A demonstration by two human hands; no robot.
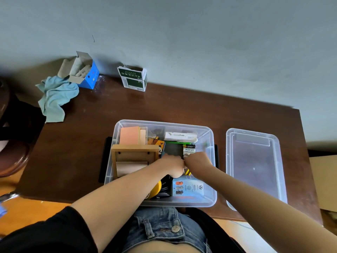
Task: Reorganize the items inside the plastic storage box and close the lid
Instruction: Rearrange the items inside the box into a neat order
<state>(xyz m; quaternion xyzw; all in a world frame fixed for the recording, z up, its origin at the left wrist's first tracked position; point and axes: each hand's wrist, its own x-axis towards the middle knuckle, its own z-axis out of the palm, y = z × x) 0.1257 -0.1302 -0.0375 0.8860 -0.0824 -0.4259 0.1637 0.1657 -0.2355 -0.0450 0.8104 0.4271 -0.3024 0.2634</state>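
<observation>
The clear plastic storage box (211,172) stands open on the brown table (182,106), close to my body. Its clear lid (255,165) lies flat on the table to the right. Both hands are inside the box, meeting at its middle. My left hand (173,165) has curled fingers at the near edge of a dark grey flat item (173,149). My right hand (197,160) pinches the near end of a battery pack (189,149); its fingertips are hidden. Also inside are a wooden frame (135,156), a pink box (129,135), a white box (180,136), a blue package (187,187) and a yellow round object (156,189).
At the table's far left an open blue carton (89,77) stands beside a light blue cloth (56,95). A green and white carton (134,79) stands against the wall. A dark wooden chair (11,152) is on the left, a cardboard box (324,179) on the right.
</observation>
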